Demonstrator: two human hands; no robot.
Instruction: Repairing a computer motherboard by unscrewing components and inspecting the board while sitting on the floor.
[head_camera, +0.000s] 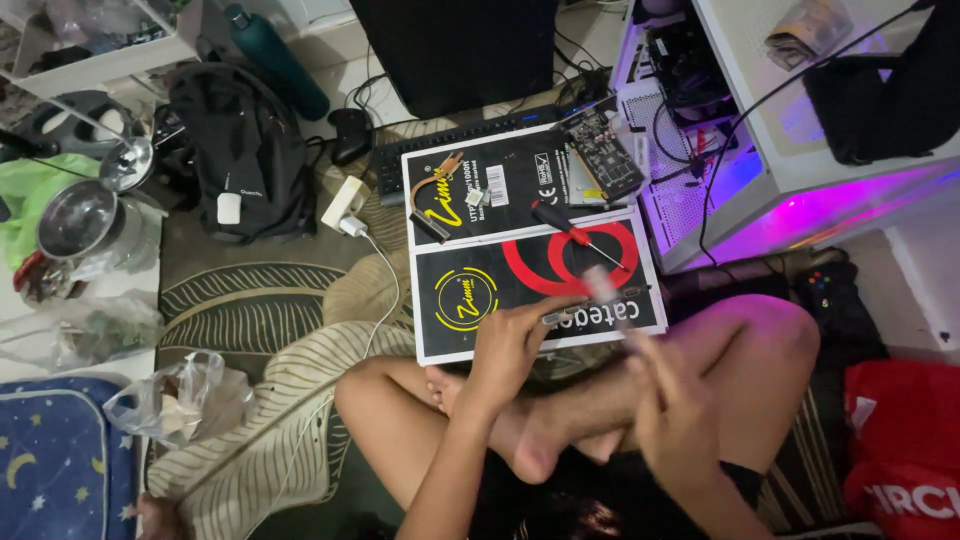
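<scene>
A small, thin grey part (556, 317) is pinched between the fingertips (560, 306) of the left hand (510, 345); it lies flat, just above the black box surface, and its shape cannot be told exactly. A pale, tube-like object (610, 295) is held by the right hand (675, 405), its body blurred, tilted upward and away from the fingers (650, 352). Its far end is found just beside the left fingertips, slightly above them.

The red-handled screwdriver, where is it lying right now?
The screwdriver lies on the black cardboard box, just below the circuit board, above the left hand.
</scene>
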